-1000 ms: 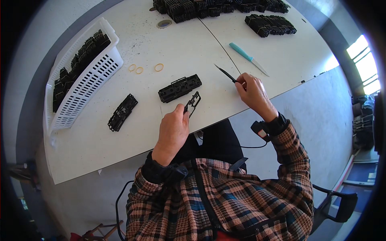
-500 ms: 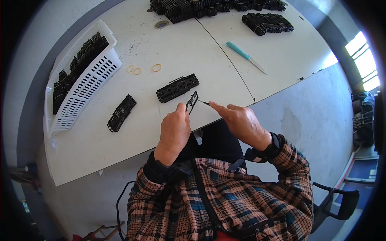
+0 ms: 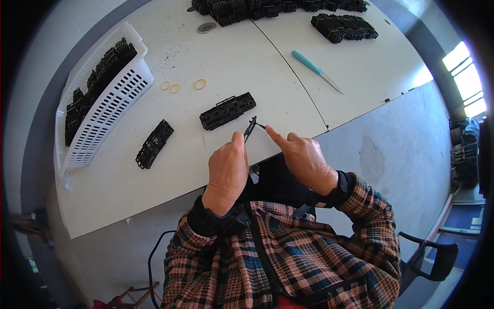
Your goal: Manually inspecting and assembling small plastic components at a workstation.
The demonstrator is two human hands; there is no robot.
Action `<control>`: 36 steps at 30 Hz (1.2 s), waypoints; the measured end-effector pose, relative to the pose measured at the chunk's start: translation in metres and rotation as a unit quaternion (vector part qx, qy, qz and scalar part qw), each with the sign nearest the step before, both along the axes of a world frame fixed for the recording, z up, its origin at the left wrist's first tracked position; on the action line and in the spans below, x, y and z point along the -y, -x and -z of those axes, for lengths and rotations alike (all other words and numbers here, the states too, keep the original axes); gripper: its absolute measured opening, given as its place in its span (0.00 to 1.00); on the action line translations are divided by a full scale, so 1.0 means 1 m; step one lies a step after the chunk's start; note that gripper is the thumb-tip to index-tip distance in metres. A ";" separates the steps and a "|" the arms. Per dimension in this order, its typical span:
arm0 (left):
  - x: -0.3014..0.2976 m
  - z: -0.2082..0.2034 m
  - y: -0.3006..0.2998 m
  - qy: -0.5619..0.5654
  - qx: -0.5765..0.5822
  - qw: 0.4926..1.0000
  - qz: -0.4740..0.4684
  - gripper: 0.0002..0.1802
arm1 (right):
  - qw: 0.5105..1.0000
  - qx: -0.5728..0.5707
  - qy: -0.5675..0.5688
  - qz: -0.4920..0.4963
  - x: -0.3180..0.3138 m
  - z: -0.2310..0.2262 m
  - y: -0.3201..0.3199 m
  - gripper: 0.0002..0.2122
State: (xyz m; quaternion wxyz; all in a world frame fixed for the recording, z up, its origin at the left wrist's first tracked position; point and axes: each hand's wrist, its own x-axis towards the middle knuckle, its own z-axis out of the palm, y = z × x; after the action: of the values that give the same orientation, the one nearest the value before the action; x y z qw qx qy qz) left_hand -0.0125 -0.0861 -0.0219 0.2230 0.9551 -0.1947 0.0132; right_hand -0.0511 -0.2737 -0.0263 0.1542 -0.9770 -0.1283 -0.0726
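Note:
My left hand (image 3: 228, 167) is closed around a small black plastic frame (image 3: 250, 128), now seen nearly edge-on near the table's front edge. My right hand (image 3: 307, 160) grips a thin dark pointed tool (image 3: 261, 126), with the index finger stretched along it. Its tip meets the frame's upper end; the handle is hidden in my palm. Just beyond my hands lies a black plastic part (image 3: 228, 110), seemingly a stack of frames. Another black plastic part (image 3: 155, 144) rests farther left.
A white slotted basket (image 3: 110, 98) with black parts stands at left. Three yellow rubber bands (image 3: 200, 84) lie on the white table (image 3: 252, 62). A turquoise-handled knife (image 3: 307, 62) lies at right. Bundled black parts (image 3: 343, 28) sit at the back, near a roll of tape (image 3: 206, 28).
My left hand has turned the frame, so it shows narrower. My right hand has moved slightly left, bringing the tool's tip against the frame's upper end.

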 end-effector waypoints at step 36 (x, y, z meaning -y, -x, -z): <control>-0.008 -0.038 -0.024 0.204 -0.016 0.978 0.032 0.10 | 0.987 -0.067 -0.121 -0.079 -0.006 0.008 0.015 0.29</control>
State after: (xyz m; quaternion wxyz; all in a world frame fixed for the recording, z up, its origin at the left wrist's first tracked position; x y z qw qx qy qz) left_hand 0.0113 -0.0780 0.0159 0.4165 0.8828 -0.2149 0.0304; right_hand -0.0663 -0.2675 -0.0340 0.2853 -0.9404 -0.1849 -0.0091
